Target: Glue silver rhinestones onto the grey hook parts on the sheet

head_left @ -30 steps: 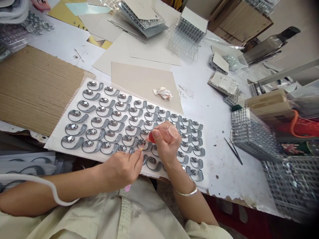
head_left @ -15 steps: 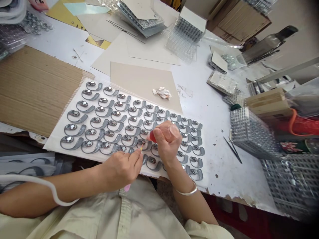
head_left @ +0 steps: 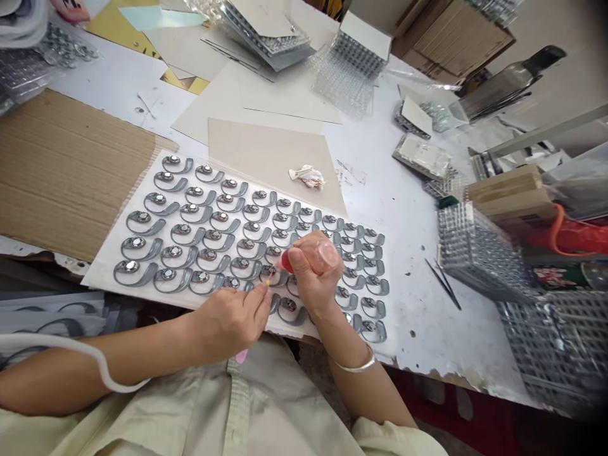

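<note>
My left hand (head_left: 232, 320) is closed in a pinch on a slim stick (head_left: 269, 278) with a yellow-orange tip and a pink end (head_left: 241, 356) below the palm. Wrapped round a clear squeeze bottle (head_left: 327, 254) with a red neck is my right hand (head_left: 313, 282), its nozzle tilted down to the left. Stick tip and nozzle almost meet over one metal setting (head_left: 267, 270). Under both hands lies a white sheet (head_left: 107, 263) with rows of grey curled bands (head_left: 151, 273), each bearing a round dark metal setting. Many settings show a clear stone (head_left: 132, 265); my hands hide several pieces.
Corrugated cardboard (head_left: 71, 171) lies left, beige card (head_left: 266, 145) with a crumpled tissue (head_left: 308, 177) behind. Dark tweezers (head_left: 443, 284) rest at right, near stacked clear trays (head_left: 479, 247). More stone packs (head_left: 361, 47) stand at the back. The table's front edge (head_left: 456, 380) is chipped.
The view has shifted very slightly. Both hands keep nearly the same place, with the stick tip and bottle nozzle over the same setting.
</note>
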Demonstrator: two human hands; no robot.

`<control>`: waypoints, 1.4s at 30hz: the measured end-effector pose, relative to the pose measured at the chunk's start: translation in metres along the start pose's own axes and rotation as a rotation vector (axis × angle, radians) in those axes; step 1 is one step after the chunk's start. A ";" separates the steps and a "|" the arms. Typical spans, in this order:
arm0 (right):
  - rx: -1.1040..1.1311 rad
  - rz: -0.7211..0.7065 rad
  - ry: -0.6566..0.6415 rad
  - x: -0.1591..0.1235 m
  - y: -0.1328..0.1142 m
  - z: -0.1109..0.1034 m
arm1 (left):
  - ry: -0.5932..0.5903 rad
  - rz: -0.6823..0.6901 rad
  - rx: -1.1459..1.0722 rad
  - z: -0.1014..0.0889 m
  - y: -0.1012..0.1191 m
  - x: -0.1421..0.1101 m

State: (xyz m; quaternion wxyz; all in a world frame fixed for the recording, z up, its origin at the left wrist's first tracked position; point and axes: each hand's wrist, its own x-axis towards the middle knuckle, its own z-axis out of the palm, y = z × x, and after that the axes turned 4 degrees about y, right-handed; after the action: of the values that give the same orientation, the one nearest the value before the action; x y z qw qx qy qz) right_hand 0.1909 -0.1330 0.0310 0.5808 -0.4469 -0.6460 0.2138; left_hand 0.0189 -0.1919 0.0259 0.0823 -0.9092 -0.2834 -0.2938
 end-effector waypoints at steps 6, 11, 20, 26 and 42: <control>-0.034 -0.061 0.012 0.002 0.000 0.000 | 0.011 0.012 -0.019 -0.005 -0.003 0.005; -0.047 -0.105 0.014 0.004 -0.003 -0.001 | 0.001 0.037 -0.030 -0.010 -0.008 0.009; -0.059 -0.145 0.001 0.004 -0.004 -0.004 | 0.008 0.000 -0.091 -0.003 -0.005 -0.001; -0.074 -0.169 -0.010 0.003 -0.006 -0.005 | 0.011 0.005 -0.089 -0.003 -0.008 -0.001; -0.128 -0.164 -0.065 0.001 -0.012 -0.008 | -0.017 0.009 -0.170 -0.012 -0.018 0.008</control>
State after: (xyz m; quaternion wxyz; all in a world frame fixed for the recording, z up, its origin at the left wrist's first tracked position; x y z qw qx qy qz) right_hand 0.1940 -0.1401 0.0434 0.5454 -0.4214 -0.7112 0.1384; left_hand 0.0080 -0.1768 0.0398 0.0036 -0.9167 -0.2538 -0.3088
